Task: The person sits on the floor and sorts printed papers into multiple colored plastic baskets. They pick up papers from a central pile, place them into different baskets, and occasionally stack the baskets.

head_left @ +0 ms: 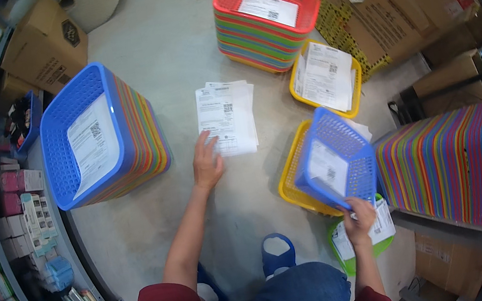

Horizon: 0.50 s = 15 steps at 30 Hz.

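Note:
My left hand (208, 161) reaches forward, its fingers spread on the near left corner of a small stack of printed paper sheets (225, 111) on the floor. My right hand (361, 218) grips the near rim of a blue plastic basket (356, 172), which is tilted. Inside that basket lies a printed sheet (327, 168). Partly hidden beneath it is a yellow basket (291, 190). A green basket (345, 267) with printed sheets (383, 223) in it sits beside and under my right hand.
Nested basket stacks stand at left (135, 130), topped blue, and far centre (261, 42), topped red, each with a sheet inside. Another yellow basket (357, 81) holds papers. A long nested row (448, 167) lies at right. Cardboard boxes (401, 2) and a loaded shelf (65, 243) border the floor.

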### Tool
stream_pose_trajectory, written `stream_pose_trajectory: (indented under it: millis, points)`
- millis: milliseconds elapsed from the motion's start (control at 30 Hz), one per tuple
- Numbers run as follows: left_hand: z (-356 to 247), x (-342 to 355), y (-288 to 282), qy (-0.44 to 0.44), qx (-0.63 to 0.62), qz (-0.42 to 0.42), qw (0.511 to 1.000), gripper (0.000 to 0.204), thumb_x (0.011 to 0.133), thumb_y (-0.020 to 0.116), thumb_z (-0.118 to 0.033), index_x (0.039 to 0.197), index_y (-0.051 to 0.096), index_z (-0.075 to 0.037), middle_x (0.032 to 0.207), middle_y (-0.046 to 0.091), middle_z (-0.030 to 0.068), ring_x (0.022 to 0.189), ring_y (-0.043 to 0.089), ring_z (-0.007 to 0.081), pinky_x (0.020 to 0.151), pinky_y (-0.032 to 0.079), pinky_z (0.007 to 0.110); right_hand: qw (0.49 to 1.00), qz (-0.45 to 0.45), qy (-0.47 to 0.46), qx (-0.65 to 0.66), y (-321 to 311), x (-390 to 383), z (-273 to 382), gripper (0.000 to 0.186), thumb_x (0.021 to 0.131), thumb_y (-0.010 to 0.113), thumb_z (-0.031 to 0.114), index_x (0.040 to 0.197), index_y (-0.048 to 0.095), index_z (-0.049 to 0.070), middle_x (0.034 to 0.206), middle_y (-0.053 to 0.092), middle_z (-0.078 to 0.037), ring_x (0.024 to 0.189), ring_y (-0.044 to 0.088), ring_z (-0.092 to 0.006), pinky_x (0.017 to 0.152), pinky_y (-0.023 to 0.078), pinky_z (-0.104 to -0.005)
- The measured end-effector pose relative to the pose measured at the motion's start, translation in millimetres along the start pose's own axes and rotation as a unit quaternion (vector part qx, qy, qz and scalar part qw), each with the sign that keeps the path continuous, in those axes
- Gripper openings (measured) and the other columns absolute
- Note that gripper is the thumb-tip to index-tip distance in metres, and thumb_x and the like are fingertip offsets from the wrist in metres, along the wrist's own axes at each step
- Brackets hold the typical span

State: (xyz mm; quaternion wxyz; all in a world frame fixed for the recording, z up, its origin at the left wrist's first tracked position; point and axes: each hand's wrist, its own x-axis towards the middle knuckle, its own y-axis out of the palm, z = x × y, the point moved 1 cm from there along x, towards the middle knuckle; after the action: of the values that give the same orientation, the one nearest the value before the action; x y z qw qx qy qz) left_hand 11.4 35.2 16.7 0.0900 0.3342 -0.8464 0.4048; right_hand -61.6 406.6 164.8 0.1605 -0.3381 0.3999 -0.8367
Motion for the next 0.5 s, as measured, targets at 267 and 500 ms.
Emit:
stream_pose_trajectory:
  millis: [267,500]
  points:
    - [50,20,-30,-0.096,-0.102,0.226,0.964,0.063,0.071,0.045,0.01,0.132,0.046,-0.005,0.125,0.058,0.0181,0.119,0.053,0.0348,0.101,0.042,0.039,0.939,-0.192,-0.253,-0.131,16,255,43,0.046,0.069,0.064,-0.007,0.112,0.07,0.009,0.073,0.065,-0.004,0.057,0.054,-0.0161,0.052,0.035,-0.0316]
    - [56,21,-16,-0.143,-0.143,0.205,0.958,0.057,0.073,0.041,0.017,0.125,0.052,-0.003,0.116,0.064,0.0166,0.112,0.059,0.0341,0.097,0.045,0.037,0.96,0.073,-0.189,-0.193,144,394,54,0.039,0.08,0.066,0.009,0.117,0.066,0.021,0.084,0.065,-0.006,0.075,0.062,-0.0215,0.065,0.044,-0.0283]
